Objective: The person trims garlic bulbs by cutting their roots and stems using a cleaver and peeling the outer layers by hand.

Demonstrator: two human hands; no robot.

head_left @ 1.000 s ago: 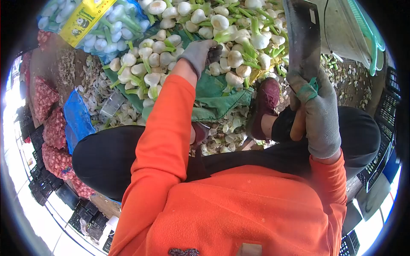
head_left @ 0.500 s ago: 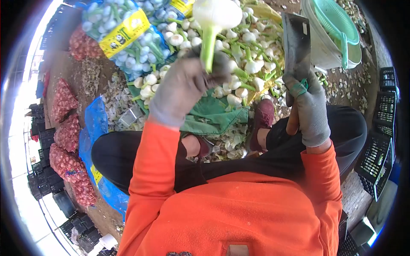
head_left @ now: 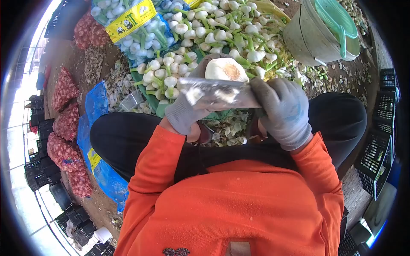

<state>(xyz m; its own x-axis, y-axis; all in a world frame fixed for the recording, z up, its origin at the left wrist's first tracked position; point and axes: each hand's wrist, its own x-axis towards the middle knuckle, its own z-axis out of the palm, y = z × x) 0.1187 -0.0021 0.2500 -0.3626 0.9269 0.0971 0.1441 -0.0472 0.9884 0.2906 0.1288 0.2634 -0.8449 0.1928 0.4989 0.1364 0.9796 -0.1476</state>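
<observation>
A large white garlic bulb is held up in front of me, its root end facing me. Around it are the fingers of my left hand, in a grey glove and partly hidden behind the blade. My gloved right hand is closed on a cleaver, whose wide shiny blade lies across the near side of the bulb, at its lower edge. Beyond both hands spreads a pile of garlic bulbs with green stems, some of them on a green cloth.
Blue net bags of garlic lie at the upper left, red net bags at the far left. A white bucket with a green strainer stands upper right. Black crates line the right side.
The bulb has come down and turned from upright on its stem to root end facing me. The cleaver has swung from upright at the right to lying across in front of the bulb.
</observation>
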